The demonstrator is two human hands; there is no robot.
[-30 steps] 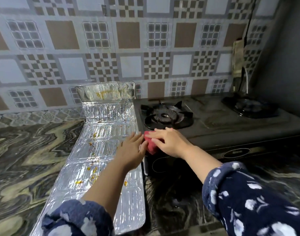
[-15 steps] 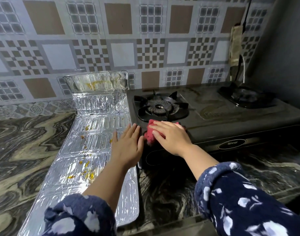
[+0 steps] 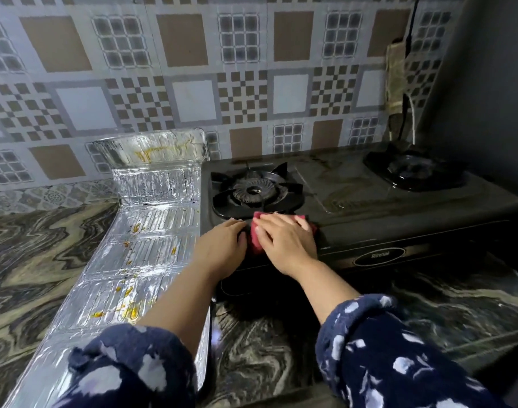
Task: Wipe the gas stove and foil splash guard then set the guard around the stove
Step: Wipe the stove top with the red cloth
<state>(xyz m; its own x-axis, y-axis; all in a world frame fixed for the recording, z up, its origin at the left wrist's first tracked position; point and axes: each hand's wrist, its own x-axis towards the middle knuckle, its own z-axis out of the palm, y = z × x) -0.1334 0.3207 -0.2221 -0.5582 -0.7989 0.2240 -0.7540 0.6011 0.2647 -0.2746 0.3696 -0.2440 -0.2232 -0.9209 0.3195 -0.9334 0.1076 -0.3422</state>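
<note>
A black two-burner gas stove [image 3: 369, 213] stands on the marble counter against the tiled wall. My right hand [image 3: 284, 241] presses a red cloth [image 3: 256, 245] flat on the stove's front left edge, just below the left burner [image 3: 256, 191]. Beside it, my left hand [image 3: 222, 245] rests palm down on the stove's front left corner, holding nothing. A silver foil splash guard [image 3: 140, 260] lies flat on the counter left of the stove, its far panels bent up against the wall. Yellow food stains dot the foil.
The right burner [image 3: 413, 169] sits at the stove's far right, near a dark side wall [image 3: 487, 83]. A cable and a taped fitting [image 3: 397, 81] hang on the wall behind it. Marble counter [image 3: 31, 260] stretches left of the foil and in front of the stove.
My right hand slid the red cloth rightwards along the stove's front edge. My left hand moved off the foil's edge onto the stove's front left corner. The camera tilted closer.
</note>
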